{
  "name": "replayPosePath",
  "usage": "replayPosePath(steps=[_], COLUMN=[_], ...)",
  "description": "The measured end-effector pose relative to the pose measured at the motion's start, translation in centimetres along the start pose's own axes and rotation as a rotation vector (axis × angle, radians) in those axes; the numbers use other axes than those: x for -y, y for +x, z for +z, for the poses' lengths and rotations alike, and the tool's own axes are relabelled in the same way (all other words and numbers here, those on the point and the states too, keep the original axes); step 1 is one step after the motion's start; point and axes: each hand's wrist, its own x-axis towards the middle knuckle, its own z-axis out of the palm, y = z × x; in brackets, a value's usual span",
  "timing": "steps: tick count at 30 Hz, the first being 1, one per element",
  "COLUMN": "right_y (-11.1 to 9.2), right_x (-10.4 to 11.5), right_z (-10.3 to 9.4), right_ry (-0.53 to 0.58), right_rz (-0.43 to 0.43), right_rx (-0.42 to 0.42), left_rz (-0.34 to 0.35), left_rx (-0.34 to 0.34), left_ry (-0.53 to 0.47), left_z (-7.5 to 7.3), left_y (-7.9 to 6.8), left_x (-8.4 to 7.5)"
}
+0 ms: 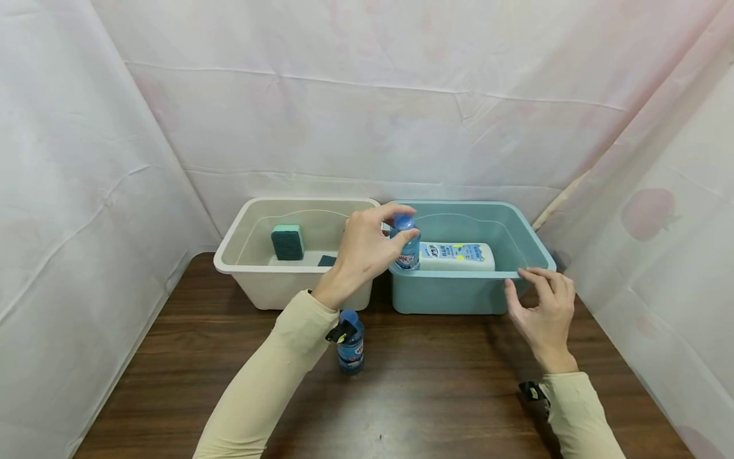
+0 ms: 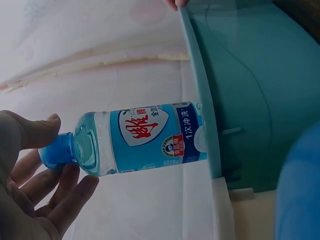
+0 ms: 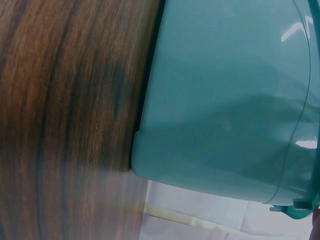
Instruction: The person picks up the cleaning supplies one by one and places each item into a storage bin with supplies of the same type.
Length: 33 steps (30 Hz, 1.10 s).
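Observation:
By its blue cap, my left hand (image 1: pixel 367 245) pinches a dish soap bottle (image 1: pixel 407 255) upright at the left end of the teal bin (image 1: pixel 450 293). In the left wrist view the bottle's base is hidden behind the bin's rim. A white bottle (image 1: pixel 459 256) with a yellow and blue label lies on its side in that bin. My right hand (image 1: pixel 547 312) grips the bin's front right rim, fingers on top and thumb at the outer wall. A second blue-capped bottle (image 1: pixel 351 350) stands on the table below my left forearm.
To the left, touching or nearly touching the teal bin, stands a cream bin (image 1: pixel 298 280). Inside are a green sponge (image 1: pixel 288 243) and a dark piece (image 1: pixel 327 261), partly hidden. Pale curtains (image 1: pixel 367 127) hang behind and at both sides of the wooden table (image 1: pixel 436 382).

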Motion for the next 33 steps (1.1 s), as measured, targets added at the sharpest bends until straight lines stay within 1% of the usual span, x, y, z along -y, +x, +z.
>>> replayPosePath(steps=[8,18,21,25,28,33], right_y=[0.0,0.1,0.0,-0.1,0.0,-0.1], right_x=[0.1,-0.3,-0.3,-0.4,-0.4,-0.4], right_z=[0.2,0.3,0.4,0.4,0.5,0.6], right_ry=[0.003,0.006,0.010,0.009,0.005,0.001], right_rz=[0.004,-0.006,-0.009,-0.011,-0.009,-0.008], right_rx=[-0.015,-0.015,-0.024,-0.032,-0.027,-0.009], left_rz=[-0.037,-0.073,-0.091,-0.107,-0.105,-0.114], left_rx=[-0.008,-0.016,0.001,0.035,0.047,0.063], left_ry=[0.024,0.033,0.031,0.065,0.096,0.119], left_z=[0.7,1.8,2.2,2.6,2.9,3.1], left_y=[0.1,-0.1,-0.2,0.0,0.2,0.2], left_x=[0.0,0.0,0.1,0.1,0.2,0.5])
